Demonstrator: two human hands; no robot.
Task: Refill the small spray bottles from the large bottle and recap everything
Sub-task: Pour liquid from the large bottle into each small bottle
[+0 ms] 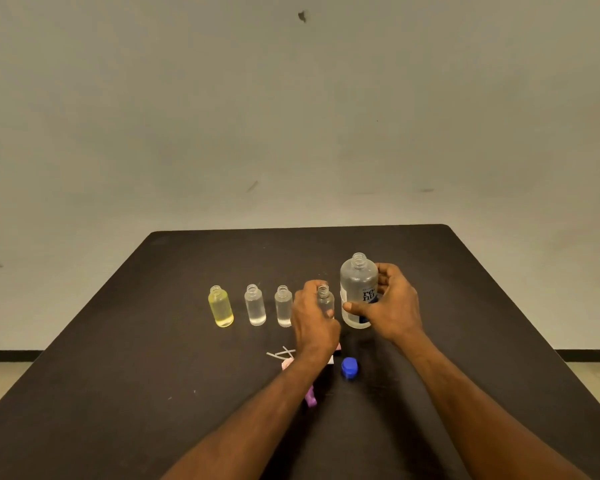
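A dark table [187, 358] stands against a pale wall [291, 116]. Near the table's middle, four small bottles stand upright in a row, all uncapped. At the 9 o'clock end is the yellow bottle [221, 307], holding yellowish liquid. To its 3 o'clock stand two clear ones, the second bottle [255, 305] and the third bottle [283, 306], each apart from its neighbours. The fourth bottle [325, 299] is at the 3 o'clock end of the row.

The left hand [313, 318] grips the fourth bottle, fingers curled round its body from the 9 o'clock side, so only the neck and part of the shoulder show. How full it is I cannot tell.

Just beside it at 3 o'clock stands the big bottle [358, 289], upright on the table, open at the neck, with a dark printed label. The right hand [392, 303] grasps it from the 3 o'clock side, thumb across the front of its lower half and fingers curled behind.

At 6 o'clock from the big bottle lies the blue cap [349, 368], well apart from it. At 6 o'clock from the row, partly under the left forearm, lie what seem to be spray tops: thin white tubes [280, 354], a pink piece [286, 364] and a purple piece [310, 398].
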